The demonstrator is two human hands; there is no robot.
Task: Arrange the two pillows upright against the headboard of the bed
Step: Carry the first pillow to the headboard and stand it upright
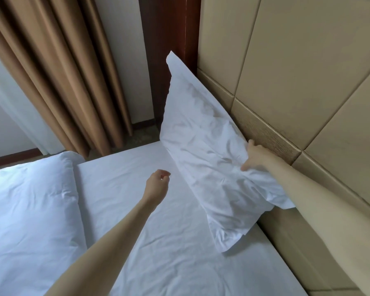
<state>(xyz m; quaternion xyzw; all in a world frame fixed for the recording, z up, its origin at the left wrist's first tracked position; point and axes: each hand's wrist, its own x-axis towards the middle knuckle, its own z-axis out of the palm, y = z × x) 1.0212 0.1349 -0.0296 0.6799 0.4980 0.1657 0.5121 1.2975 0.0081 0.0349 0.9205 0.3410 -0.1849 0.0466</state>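
Note:
A white pillow (201, 150) stands upright and leans against the beige padded headboard (286, 71) on the right. My right hand (255, 155) grips its top edge, with the fingers behind the pillow and the thumb on its front. My left hand (157, 184) hovers over the white sheet (158, 242) just left of the pillow, empty, with its fingers loosely curled. I see only this one pillow clearly; the white bulk at the left may be a folded duvet (30, 210).
Tan curtains (58, 71) hang at the far side of the bed, with a dark wooden post (169, 39) beside the headboard. A strip of floor shows beyond the mattress edge.

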